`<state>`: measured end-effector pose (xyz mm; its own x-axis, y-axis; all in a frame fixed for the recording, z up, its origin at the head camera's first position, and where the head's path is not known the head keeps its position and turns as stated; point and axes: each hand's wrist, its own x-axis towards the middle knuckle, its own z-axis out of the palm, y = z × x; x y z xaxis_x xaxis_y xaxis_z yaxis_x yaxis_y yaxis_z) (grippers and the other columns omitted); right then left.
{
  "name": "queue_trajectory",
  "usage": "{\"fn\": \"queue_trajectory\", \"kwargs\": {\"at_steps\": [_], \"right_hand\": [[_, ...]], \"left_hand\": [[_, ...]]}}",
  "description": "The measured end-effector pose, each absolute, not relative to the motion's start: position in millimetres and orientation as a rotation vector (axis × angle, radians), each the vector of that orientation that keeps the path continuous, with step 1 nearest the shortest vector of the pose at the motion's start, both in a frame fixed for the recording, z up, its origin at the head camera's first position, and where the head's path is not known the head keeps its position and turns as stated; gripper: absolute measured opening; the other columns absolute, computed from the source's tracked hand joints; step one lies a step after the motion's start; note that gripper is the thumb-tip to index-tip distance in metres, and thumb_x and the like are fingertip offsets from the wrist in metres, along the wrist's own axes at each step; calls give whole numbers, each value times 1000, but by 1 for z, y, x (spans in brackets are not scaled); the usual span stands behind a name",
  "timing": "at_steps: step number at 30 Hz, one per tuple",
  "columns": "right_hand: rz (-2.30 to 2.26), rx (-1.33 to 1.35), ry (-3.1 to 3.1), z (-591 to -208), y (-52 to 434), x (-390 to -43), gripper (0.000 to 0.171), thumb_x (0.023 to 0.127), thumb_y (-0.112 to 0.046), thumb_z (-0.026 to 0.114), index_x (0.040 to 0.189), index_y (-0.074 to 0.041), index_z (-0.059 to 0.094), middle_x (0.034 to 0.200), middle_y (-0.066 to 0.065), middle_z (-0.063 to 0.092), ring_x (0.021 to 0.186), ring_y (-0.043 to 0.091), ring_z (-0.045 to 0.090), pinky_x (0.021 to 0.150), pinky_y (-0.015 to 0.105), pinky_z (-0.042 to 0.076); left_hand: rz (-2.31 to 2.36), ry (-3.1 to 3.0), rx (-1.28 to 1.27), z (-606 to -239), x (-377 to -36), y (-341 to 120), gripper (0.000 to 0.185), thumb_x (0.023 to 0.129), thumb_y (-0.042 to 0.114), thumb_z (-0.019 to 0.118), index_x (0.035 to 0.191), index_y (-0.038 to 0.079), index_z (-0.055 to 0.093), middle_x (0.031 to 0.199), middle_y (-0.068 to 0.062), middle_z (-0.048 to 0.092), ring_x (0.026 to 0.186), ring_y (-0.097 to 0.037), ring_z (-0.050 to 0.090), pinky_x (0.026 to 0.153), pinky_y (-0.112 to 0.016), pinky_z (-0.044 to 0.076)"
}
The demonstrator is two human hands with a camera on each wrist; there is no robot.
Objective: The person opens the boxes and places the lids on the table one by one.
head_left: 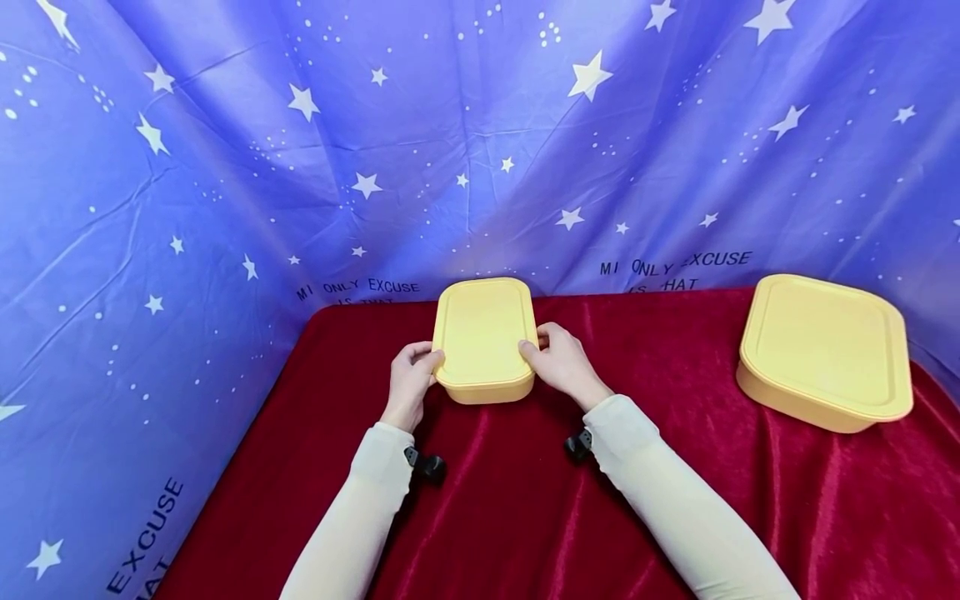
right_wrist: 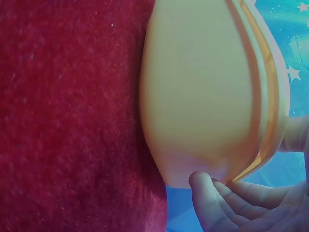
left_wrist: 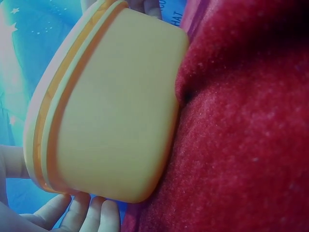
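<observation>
A yellow lidded food container (head_left: 486, 333) with rounded corners sits on the red cloth near its far edge, lid on top. My left hand (head_left: 411, 379) grips its left side, the thumb over the lid's rim and the fingers against the side wall. On the opposite side my right hand (head_left: 562, 362) holds it the same way, thumb on the lid edge. The left wrist view shows the container's wall (left_wrist: 116, 106) and the fingertips under the lid's rim. In the right wrist view, fingers (right_wrist: 205, 193) touch the container's wall.
A second, larger-looking yellow lidded container (head_left: 828, 350) stands at the right on the red velvet cloth (head_left: 495, 500). Behind and to the left hangs a blue curtain (head_left: 465, 125) with white stars and printed words. A small black device is strapped at each wrist.
</observation>
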<state>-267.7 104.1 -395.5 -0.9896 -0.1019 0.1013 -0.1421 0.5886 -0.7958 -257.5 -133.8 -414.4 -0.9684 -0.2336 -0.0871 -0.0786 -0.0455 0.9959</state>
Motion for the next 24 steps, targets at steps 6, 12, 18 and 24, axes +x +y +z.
{"fn": "queue_trajectory", "kwargs": {"at_steps": [6,12,18,24], "right_hand": [[1401,203,-2748,-394,104,-267,43,93,-30,57,120,2,54,112,17,62,101,27,59,86,39,48],[1406,197,-2746,-393,104,-267,43,92,-30,57,121,2,54,111,16,62,98,26,60,84,38,49],[1419,195,-2740,-393,103,-267,42,92,-30,57,120,1,54,109,14,62,95,25,61,83,37,49],[1406,191,-2735,-392,103,-266,42,92,-31,58,119,1,55,107,14,62,94,24,60,82,37,49]], "left_hand": [[-2117,-2115,322,-413,-257,-133,30,86,11,65,113,0,60,98,-9,59,76,-14,56,66,-24,46],[-2101,-2113,314,-410,-256,-133,28,85,12,65,112,1,62,98,-9,60,77,-14,57,67,-25,47],[-2071,-2127,312,-409,-254,-133,28,86,12,65,112,2,63,96,-9,61,75,-13,56,64,-24,46],[-2056,-2134,298,-411,-254,-133,27,86,12,65,111,2,63,96,-8,60,76,-14,56,66,-26,45]]}}
